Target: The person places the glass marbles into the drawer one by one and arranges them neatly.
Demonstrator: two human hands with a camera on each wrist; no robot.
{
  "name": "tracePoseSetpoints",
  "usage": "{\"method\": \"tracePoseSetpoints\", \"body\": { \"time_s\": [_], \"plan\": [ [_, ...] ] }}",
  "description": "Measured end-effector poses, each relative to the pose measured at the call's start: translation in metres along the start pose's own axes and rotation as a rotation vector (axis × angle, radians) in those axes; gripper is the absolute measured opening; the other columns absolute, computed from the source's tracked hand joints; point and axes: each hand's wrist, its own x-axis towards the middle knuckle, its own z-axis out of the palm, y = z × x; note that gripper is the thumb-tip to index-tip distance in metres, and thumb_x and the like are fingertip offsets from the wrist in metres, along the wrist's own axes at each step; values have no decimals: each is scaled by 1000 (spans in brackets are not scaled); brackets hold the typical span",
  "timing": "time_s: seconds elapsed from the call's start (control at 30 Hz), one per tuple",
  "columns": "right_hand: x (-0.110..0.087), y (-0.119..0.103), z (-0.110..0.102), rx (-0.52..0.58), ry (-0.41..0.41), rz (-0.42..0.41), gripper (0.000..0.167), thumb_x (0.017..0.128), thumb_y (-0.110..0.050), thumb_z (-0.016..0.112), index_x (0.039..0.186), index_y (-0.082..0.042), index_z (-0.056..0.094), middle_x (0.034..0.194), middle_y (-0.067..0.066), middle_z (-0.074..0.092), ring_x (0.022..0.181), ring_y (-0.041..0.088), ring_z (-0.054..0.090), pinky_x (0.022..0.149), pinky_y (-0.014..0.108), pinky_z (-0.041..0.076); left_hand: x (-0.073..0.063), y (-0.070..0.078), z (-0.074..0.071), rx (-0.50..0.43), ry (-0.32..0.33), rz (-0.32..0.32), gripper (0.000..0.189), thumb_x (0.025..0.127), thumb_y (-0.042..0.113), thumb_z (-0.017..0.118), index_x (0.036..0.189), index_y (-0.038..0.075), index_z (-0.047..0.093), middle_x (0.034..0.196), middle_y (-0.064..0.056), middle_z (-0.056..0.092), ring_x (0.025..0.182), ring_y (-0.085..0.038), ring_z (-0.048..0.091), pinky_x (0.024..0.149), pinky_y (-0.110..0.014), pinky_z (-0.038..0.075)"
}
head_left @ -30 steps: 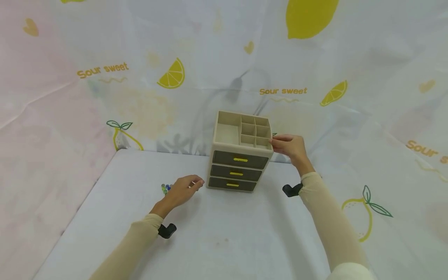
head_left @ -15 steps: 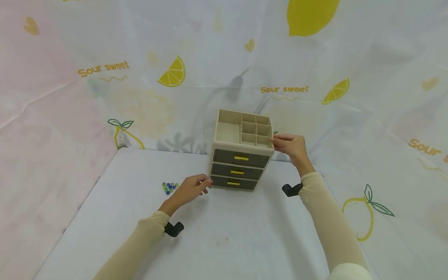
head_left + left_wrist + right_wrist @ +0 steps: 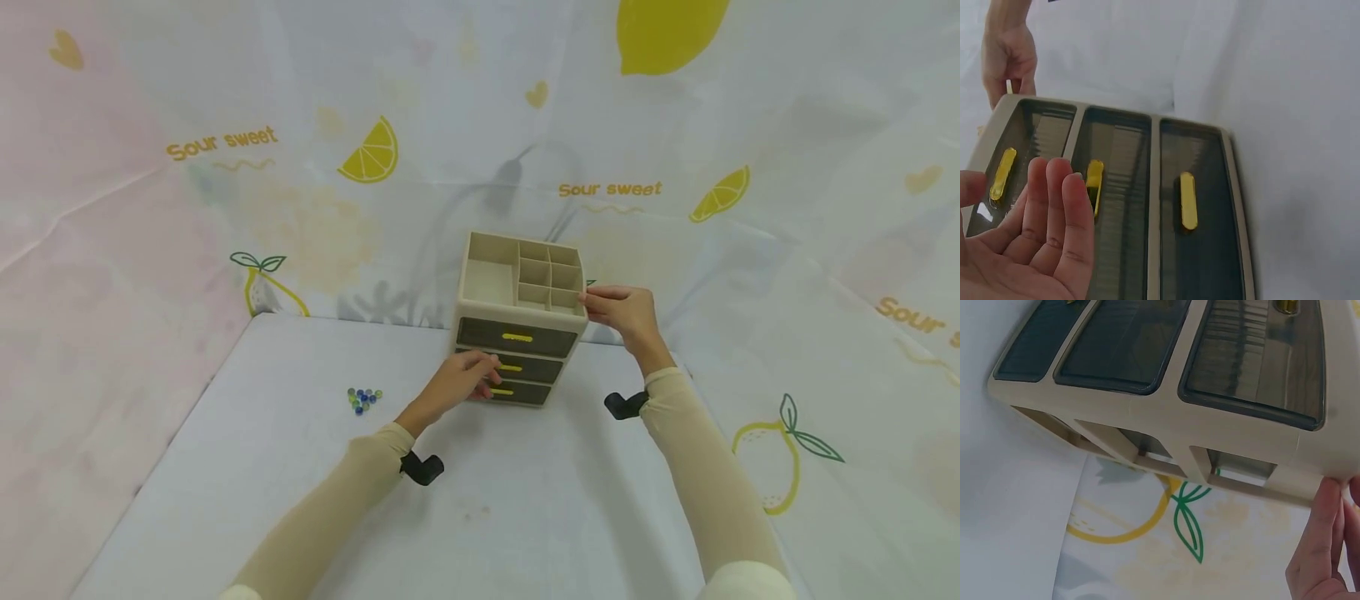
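Head view: left grip (image 3: 456, 382), loose and empty, has moved rightward to before the drawer unit (image 3: 519, 320) on the counter (image 3: 540, 500); left wrist view: slack reach could miss the middle handle (image 3: 1095, 174); right wrist view: right grip (image 3: 1325, 550) pinches only a top corner (image 3: 1341, 456), so pulling might slide or tip it.

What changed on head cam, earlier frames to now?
The left hand moved right and slightly up in the image, from left of the organizer to in front of its drawers, holding nothing. Nothing was let go. Unchanged: right hand on the organizer's upper right edge, drawers shut, marbles in place.
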Motion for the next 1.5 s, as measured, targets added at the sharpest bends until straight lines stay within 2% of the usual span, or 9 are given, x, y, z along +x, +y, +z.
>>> {"method": "tracePoseSetpoints", "body": {
  "time_s": [0.13, 0.27, 0.63, 0.8, 0.93, 1.07, 1.27, 1.5],
  "plan": [
    [-2, 0, 2, -10, 8, -9, 40, 81, -3, 78, 113, 17, 64, 84, 4, 72, 74, 17, 72, 71, 28, 59, 9, 7, 6, -69, 4, -9, 46, 102, 39, 50, 118, -2, 64, 98, -12, 68, 73, -20, 67, 70, -34, 60],
    [-2, -1, 3, -68, 8, -36, 41, 81, -3, 79, 113, 16, 64, 85, 3, 72, 73, 12, 71, 70, 26, 59, 14, 13, 9, -91, 2, -11, 47, 103, 38, 49, 121, -3, 62, 100, -14, 68, 72, -19, 66, 70, -35, 60],
    [-6, -1, 4, -171, 23, -71, 39, 82, -6, 78, 115, 10, 66, 101, 11, 71, 71, 6, 69, 70, 24, 58, 23, 24, 18, -149, 27, -38, 45, 104, 36, 47, 118, -3, 63, 98, -12, 68, 78, -26, 69, 70, -34, 60],
    [-5, 1, 3, -175, 29, -76, 39, 83, -7, 78, 115, 11, 66, 95, 5, 71, 70, 5, 69, 70, 23, 58, 27, 27, 23, -199, 26, -70, 47, 104, 39, 45, 118, -3, 63, 101, -15, 68, 82, -30, 68, 71, -33, 60],
    [-5, 2, 3, -160, 29, -80, 39, 82, -6, 78, 115, 11, 66, 88, -1, 72, 70, 6, 69, 69, 24, 58, 29, 31, 25, -262, 36, -124, 50, 104, 40, 44, 115, -4, 64, 98, -14, 67, 72, -20, 67, 70, -32, 60],
    [-5, 3, 3, -155, 29, -79, 39, 82, -6, 78, 115, 11, 66, 89, 1, 72, 70, 6, 69, 70, 25, 58, 32, 32, 27, -328, 50, -156, 50, 105, 38, 43, 112, -6, 65, 96, -14, 67, 68, -15, 65, 68, -30, 60],
    [-6, 2, 2, -158, 23, -74, 40, 83, -8, 78, 116, 11, 66, 96, 7, 72, 71, 7, 70, 71, 25, 58, 35, 32, 29, -369, 73, -155, 44, 105, 33, 44, 110, -6, 65, 87, -6, 65, 65, -14, 62, 66, -28, 59],
    [-5, 2, 1, -164, 24, -76, 39, 83, -8, 78, 115, 11, 66, 97, 8, 71, 71, 7, 70, 70, 24, 58, 37, 31, 30, -390, 87, -138, 43, 105, 30, 46, 110, -8, 65, 83, -5, 65, 63, -12, 61, 63, -25, 57]
  ]
}}
